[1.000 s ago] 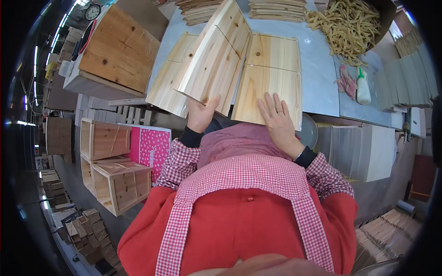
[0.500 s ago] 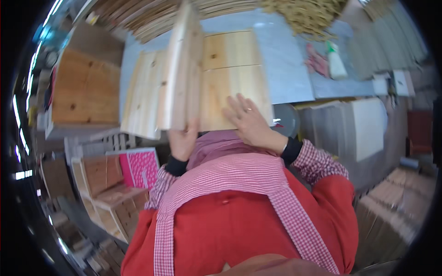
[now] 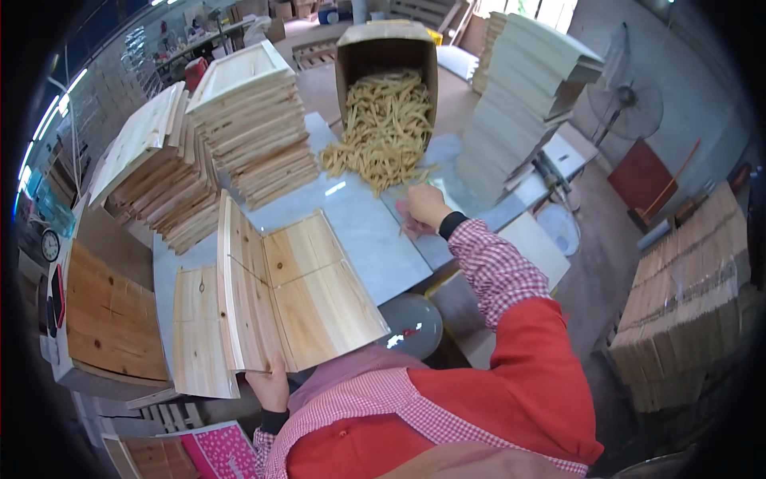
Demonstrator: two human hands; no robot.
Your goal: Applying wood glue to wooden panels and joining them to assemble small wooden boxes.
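Hand at the near edge: in the lower left of the frame, the left hand (image 3: 270, 389) I watch from afar is clamped on the bottom of a standing board (image 3: 254, 303), thumb showing, most fingers hidden. The board rises between a flat board (image 3: 323, 283) on its right and a pale board (image 3: 195, 335) on its left, all on the blue-white table (image 3: 375, 257). A grey basin (image 3: 432, 313) sits low, just beside the flat board's corner.

Mid-frame, the right hand (image 3: 428, 205) is curled at a pink cloth (image 3: 415, 227); I cannot tell whether it grips anything. A whitish shape (image 3: 456, 195) beside it is probably a bottle. Beyond lie curled strips (image 3: 387, 132) spilling from a box (image 3: 346, 60), with a board stack (image 3: 247, 136) in the upper left.

With one hand steadying it, the standing board could tip, I judge, if that grip slackens or the long reach twists the body. A careless sleeve might also drag strips across the table.

In the earlier frame the right hand lay flat on the flat board; now it is off it and stretched out, while the left keeps its place.
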